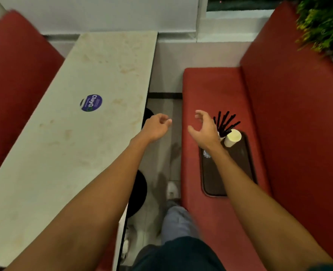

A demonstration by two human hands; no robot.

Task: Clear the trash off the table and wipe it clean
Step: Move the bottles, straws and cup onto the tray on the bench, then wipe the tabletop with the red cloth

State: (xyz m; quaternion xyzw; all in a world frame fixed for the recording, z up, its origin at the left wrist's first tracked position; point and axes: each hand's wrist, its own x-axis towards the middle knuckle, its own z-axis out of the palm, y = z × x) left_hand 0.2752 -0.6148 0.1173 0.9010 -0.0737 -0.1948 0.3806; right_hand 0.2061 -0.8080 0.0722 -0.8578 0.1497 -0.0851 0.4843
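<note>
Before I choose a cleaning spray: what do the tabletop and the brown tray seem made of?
Tabletop: likely laminate or polished stone; pale cream, mottled, faint sheen. Tray: probably moulded plastic; dark brown, smooth, rounded corners, raised rim.

A round purple sticker (pixel 91 102) on the pale table (pixel 44 163) reads "ClayGo"; its smaller print is illegible.

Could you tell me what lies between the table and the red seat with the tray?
A strip of pale floor, seen in the head view, with the left hand above it.
</note>
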